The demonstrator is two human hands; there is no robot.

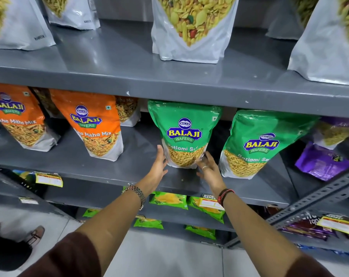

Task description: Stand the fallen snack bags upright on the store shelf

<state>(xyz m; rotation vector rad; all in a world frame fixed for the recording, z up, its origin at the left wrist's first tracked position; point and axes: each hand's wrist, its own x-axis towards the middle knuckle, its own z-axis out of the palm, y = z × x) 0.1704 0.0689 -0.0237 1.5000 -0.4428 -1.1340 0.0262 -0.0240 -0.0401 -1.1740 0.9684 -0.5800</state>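
A green Ratlami Sev bag (184, 134) stands upright on the grey middle shelf (117, 166). My left hand (158, 165) lies flat against its lower left side, fingers apart. At the bag's lower right corner my right hand (208, 166) touches it, fingers spread. Just to the right a second green bag (257, 144) stands leaning slightly. Two orange Mitha Mix bags (93, 124) (17, 116) stand upright to the left. At the shelf's far right a purple bag (321, 162) lies fallen.
White-and-clear snack pouches (191, 29) stand on the shelf above. Small green and yellow packets (169, 199) fill the lower shelves. A perforated steel upright (317, 194) crosses at the right. Someone's shoe (34, 234) is on the floor at the left.
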